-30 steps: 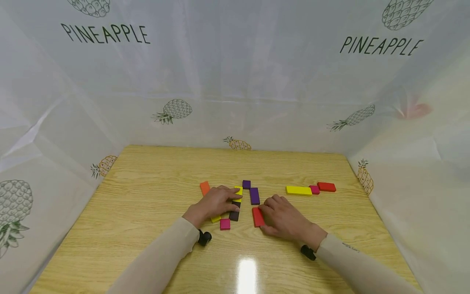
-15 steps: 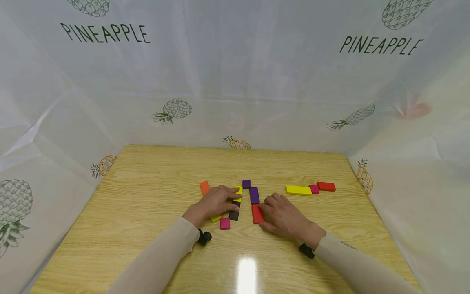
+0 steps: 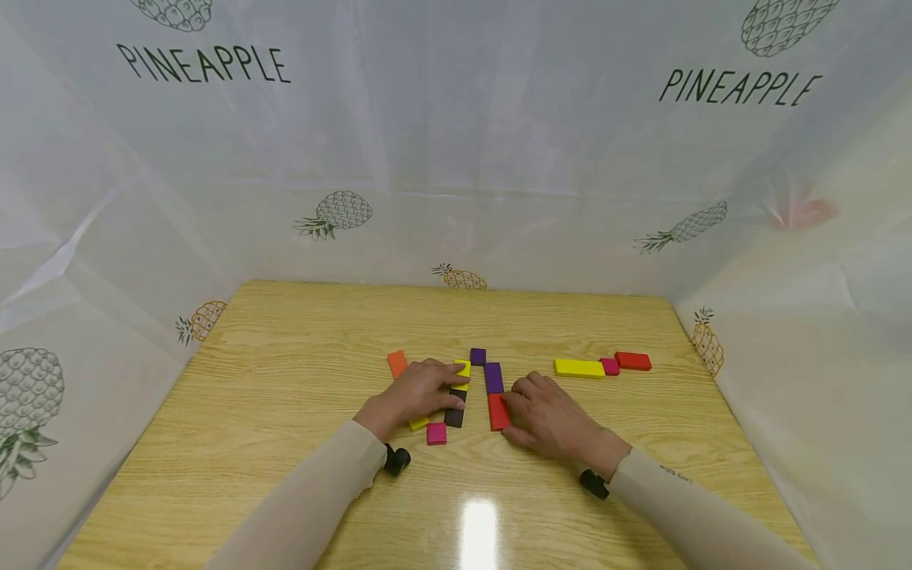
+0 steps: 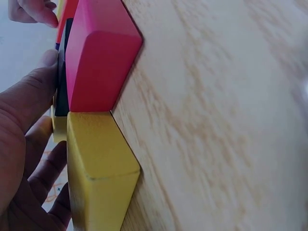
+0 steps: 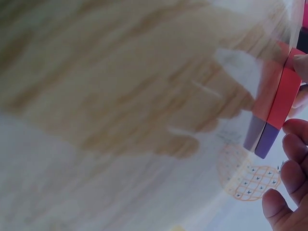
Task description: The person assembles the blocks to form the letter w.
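Note:
My right hand (image 3: 552, 416) pinches a red rectangular block (image 3: 498, 412) between thumb and index finger. The far end of that block meets a purple block (image 3: 494, 378), and a small purple square block (image 3: 478, 357) sits beyond it. Over to the left, my left hand (image 3: 413, 392) has its fingertips on a yellow block (image 3: 465, 387) and its thumb on a black block (image 3: 454, 416). Near its wrist lie a pink square block (image 3: 437, 434) and another yellow block (image 4: 101, 168), mostly covered by the hand in the head view. An orange block (image 3: 397, 364) pokes out behind the knuckles.
To the right on the wooden table (image 3: 321, 317), a long yellow block (image 3: 579, 369), a small pink block (image 3: 609, 366) and a red block (image 3: 632, 362) form a row. White pineapple-print sheeting (image 3: 442, 142) encloses the back and sides.
My right hand has slid the red block slightly away from me, closing the gap to the purple block. The left hand has stayed where it was.

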Motion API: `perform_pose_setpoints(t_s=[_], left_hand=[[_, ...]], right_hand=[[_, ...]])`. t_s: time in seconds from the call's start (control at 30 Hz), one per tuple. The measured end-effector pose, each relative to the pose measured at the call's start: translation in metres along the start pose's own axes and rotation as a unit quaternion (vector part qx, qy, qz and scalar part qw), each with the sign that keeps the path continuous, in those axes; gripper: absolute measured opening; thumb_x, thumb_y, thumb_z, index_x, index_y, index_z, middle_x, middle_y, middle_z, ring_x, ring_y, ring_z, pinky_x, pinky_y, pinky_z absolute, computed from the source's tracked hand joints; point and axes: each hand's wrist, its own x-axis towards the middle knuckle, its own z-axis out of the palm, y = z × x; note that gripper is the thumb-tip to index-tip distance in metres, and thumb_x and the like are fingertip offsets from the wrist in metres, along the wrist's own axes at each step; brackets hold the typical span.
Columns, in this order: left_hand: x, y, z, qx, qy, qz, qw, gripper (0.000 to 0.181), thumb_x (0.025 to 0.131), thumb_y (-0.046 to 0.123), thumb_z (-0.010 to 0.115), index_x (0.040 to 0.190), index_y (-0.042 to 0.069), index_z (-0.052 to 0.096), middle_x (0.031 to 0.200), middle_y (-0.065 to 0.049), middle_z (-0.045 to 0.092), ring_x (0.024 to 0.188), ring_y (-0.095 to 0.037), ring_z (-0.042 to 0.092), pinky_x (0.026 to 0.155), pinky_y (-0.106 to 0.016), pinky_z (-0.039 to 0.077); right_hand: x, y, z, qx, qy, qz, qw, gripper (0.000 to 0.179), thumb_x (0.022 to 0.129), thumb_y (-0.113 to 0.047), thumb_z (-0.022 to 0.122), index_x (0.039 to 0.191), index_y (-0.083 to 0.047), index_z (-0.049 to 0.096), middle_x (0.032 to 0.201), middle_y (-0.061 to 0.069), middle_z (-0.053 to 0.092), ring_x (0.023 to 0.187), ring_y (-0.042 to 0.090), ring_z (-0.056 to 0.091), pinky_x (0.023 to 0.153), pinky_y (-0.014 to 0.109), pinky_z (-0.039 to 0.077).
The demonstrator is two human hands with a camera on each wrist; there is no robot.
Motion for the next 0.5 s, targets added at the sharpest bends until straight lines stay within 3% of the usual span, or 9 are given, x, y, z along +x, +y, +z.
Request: perform_pose_setpoints(t_s=[0.5], left_hand=[[0.0002, 0.0003, 0.0003, -0.002, -0.004, -0.010, 0.9999, 0.052, 0.098, 0.040, 0.075, 0.146, 0.021, 0.067, 0.162, 0.002, 0.050, 0.149, -0.029, 0.047, 0.122, -0.048, 0.040]], right_hand=[[0.0003, 0.0004, -0.0009, 0.001, 0.001, 0.001, 1.0000, 0.047, 0.096, -0.047, 0.074, 0.125, -0.010, 0.072, 0.113, 0.002, 0.065, 0.104, 0.021, 0.054, 0.093, 0.038, 0.050]])
